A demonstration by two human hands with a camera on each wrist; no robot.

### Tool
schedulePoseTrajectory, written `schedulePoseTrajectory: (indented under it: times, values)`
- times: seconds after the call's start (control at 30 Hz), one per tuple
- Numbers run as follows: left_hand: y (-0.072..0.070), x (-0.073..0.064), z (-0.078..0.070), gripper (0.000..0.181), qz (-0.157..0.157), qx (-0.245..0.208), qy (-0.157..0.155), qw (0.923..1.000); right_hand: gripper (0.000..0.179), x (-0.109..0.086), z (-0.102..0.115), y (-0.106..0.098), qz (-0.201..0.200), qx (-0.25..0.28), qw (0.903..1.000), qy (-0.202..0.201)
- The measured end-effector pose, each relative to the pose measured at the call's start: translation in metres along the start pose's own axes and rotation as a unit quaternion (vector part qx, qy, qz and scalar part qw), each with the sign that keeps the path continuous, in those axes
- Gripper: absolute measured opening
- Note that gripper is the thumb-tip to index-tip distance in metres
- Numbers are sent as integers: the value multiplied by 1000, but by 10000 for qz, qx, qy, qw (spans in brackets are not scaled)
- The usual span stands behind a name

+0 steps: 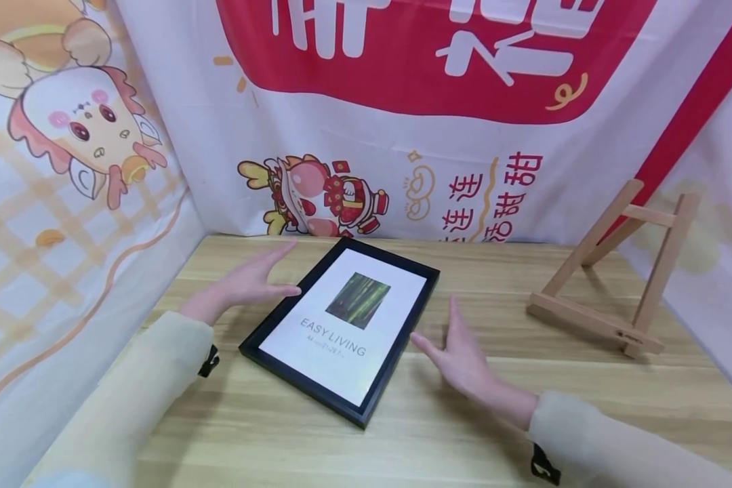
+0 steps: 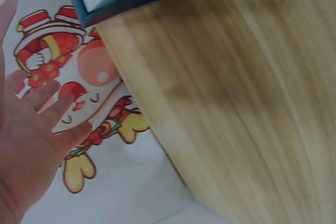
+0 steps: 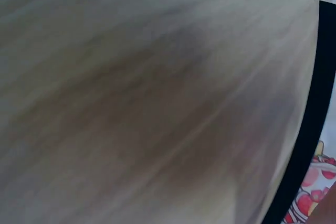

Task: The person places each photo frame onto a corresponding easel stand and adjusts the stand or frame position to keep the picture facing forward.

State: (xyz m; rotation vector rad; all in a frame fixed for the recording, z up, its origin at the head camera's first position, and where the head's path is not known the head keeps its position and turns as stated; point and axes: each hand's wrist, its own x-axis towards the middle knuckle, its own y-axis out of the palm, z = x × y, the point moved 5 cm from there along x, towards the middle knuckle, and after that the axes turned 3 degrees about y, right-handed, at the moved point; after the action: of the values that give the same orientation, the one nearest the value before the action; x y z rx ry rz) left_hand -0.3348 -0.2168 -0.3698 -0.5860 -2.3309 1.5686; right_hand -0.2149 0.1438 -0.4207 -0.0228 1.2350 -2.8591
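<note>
A black picture frame (image 1: 341, 301) with a white sheet lettered "EASY LIVING" and a small green picture lies face up, turned at an angle on the wooden table. To its left is my left hand (image 1: 253, 279), fingers straight and thumb spread, the thumb tip overlapping the frame's left edge. My right hand (image 1: 465, 359) is on the other side, fingers extended, its thumb pointing at the right edge with a small gap. In the left wrist view the left hand (image 2: 34, 140) shows spread fingers below the frame's corner (image 2: 126, 1). The frame's black edge (image 3: 314, 98) crosses the right wrist view.
A wooden tabletop easel (image 1: 598, 315) stands at the right of the table (image 1: 262, 434). Behind the table hangs a white and red printed cloth (image 1: 354, 129), and another patterned cloth (image 1: 55, 224) hangs along the left side.
</note>
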Motion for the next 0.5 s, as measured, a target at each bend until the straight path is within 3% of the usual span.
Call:
schedulePoseTrajectory:
  times: [0.2,0.5]
  values:
    - [17,11,15,94,267,-779,-282,9962,107,6,4,23,214,338,9988,277]
    - [38,16,22,76,662,-1022,-517,9912,99,11,6,41,270,-204,9994,90]
